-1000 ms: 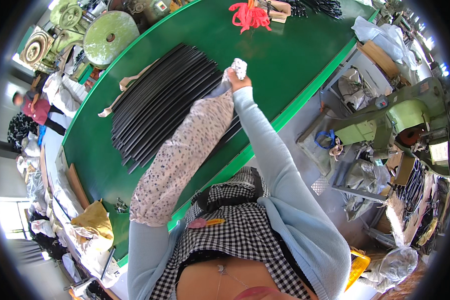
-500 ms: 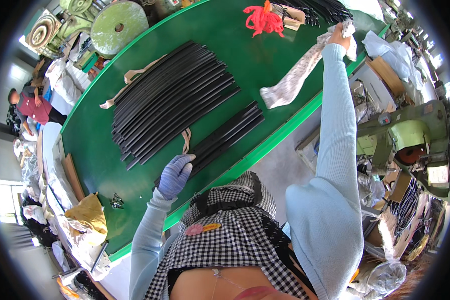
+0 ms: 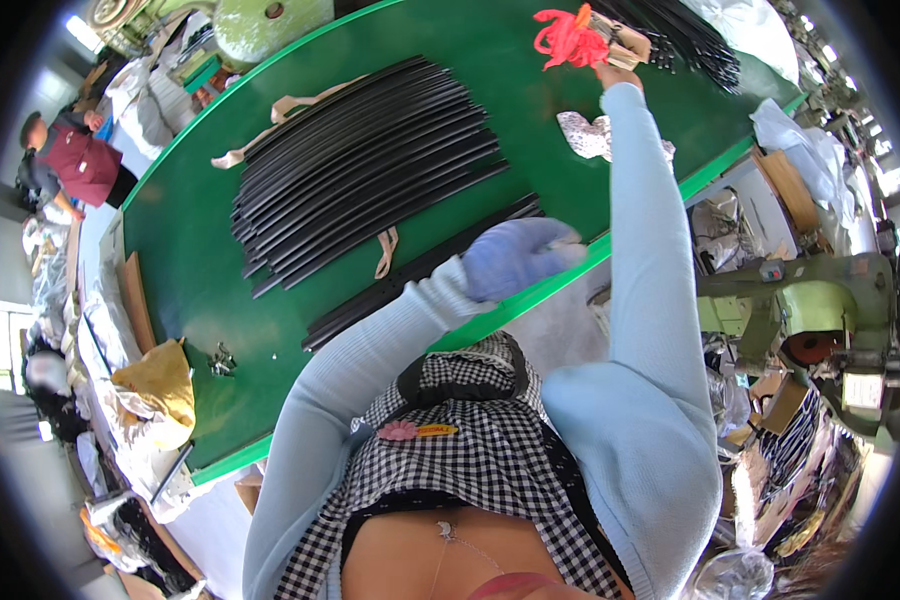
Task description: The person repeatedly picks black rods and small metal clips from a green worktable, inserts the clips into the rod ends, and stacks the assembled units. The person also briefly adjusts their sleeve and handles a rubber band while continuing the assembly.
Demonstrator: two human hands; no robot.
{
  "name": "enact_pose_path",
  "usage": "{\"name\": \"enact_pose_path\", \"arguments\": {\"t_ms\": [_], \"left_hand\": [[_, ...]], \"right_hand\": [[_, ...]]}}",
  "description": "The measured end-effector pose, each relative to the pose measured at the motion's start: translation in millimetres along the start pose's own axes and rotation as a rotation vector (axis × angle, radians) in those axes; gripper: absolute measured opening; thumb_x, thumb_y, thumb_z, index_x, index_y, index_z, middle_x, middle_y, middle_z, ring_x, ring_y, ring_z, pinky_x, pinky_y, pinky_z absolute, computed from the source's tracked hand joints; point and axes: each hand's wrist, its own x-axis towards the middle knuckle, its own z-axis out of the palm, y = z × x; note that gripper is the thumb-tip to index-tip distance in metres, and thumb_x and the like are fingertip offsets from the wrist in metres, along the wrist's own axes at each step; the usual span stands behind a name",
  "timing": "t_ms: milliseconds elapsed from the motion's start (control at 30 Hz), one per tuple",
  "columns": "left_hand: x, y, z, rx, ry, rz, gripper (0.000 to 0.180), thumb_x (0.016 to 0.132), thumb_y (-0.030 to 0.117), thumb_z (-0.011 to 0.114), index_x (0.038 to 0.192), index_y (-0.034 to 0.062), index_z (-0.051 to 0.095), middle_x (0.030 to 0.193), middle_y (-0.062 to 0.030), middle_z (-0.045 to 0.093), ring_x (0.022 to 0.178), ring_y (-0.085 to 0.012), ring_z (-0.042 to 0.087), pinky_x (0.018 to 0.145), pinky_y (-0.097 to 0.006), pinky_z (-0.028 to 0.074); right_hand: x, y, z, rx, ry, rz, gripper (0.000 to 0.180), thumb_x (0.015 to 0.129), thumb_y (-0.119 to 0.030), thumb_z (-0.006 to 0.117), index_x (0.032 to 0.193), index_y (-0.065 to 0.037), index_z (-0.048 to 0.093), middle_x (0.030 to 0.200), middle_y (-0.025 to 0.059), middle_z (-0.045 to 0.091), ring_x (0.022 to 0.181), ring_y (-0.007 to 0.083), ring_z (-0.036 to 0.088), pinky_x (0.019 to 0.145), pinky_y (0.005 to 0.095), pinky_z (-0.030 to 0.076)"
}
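My right hand point(image 3: 620, 75), bare, is stretched to the far side of the green table, at a bundle of red ties point(image 3: 570, 40) and a small cardboard box point(image 3: 625, 45). Its fingers are mostly hidden there. A white patterned cloth point(image 3: 582, 137) lies partly behind my right forearm. My left hand point(image 3: 520, 258), in a bluish knit glove, hovers by the table's near edge, blurred by motion. Beneath that arm runs a narrow group of black strips point(image 3: 355, 308). A wide bundle of long black strips point(image 3: 360, 165) lies beyond it, with a beige band point(image 3: 386, 252) sticking out.
More black rods point(image 3: 690, 45) lie at the far right. Small metal pieces point(image 3: 222, 360) and a mustard cloth point(image 3: 160, 385) are at the left. A green machine point(image 3: 820, 310) stands on the right. A person in a dark red apron point(image 3: 82, 165) is at far left.
My right hand has let go of the patterned cloth and moved left to the red ties and box. My left hand has left the near strips and swung right.
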Motion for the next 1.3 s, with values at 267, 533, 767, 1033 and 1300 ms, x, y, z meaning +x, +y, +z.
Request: {"name": "enact_pose_path", "arguments": {"t_ms": [267,533,767,1033,1300], "left_hand": [[-32.9,40.6,38.3,0.327,-0.453,1.052,0.021,0.090,0.016,0.069,0.104,0.0014,0.066,0.090,-0.0097,0.068,0.082,-0.0252,0.066,0.073,-0.035,0.051],[-66.6,80.0,21.8,0.639,-0.343,0.998,0.017,0.088,0.019,0.070,0.092,0.0032,0.064,0.076,-0.0088,0.058,0.065,-0.0291,0.059,0.058,-0.041,0.047],[19.4,130.9,-153.1,0.786,0.847,0.813,0.026,0.096,0.024,0.064,0.104,0.0001,0.069,0.082,-0.0036,0.068,0.074,-0.0092,0.060,0.070,-0.028,0.051],[-41.5,118.6,-314.1,0.892,1.559,0.239,0.035,0.089,0.036,0.057,0.101,0.0068,0.072,0.093,-0.0190,0.071,0.092,-0.0364,0.068,0.085,-0.040,0.051],[-126.0,130.3,-369.5,0.878,1.825,0.046,0.038,0.092,0.037,0.052,0.105,0.0066,0.071,0.097,-0.0234,0.069,0.092,-0.0412,0.066,0.084,-0.047,0.051]], "right_hand": [[12.6,13.4,-129.4,0.522,0.287,0.246,0.047,0.084,-0.046,0.059,0.115,-0.013,0.071,0.108,0.0158,0.072,0.100,0.0324,0.070,0.089,0.0424,0.053],[-89.4,-64.6,-168.4,0.489,0.553,-0.677,0.023,0.093,-0.023,0.059,0.105,-0.008,0.072,0.095,0.0097,0.073,0.081,0.0209,0.071,0.076,0.0340,0.054],[-371.6,-172.7,-45.9,0.734,-0.926,-1.023,0.024,0.090,-0.026,0.070,0.103,-0.006,0.071,0.093,0.0077,0.069,0.084,0.0164,0.066,0.078,0.0338,0.053],[-498.2,-223.0,-21.0,0.697,-1.288,-1.234,0.022,0.087,-0.019,0.070,0.102,-0.003,0.071,0.093,0.0118,0.072,0.084,0.0201,0.070,0.077,0.0345,0.054],[-549.3,-219.5,-52.5,0.759,-1.746,-1.513,0.022,0.088,-0.023,0.069,0.103,-0.006,0.073,0.101,0.0164,0.070,0.089,0.0264,0.068,0.084,0.0343,0.053]]}}
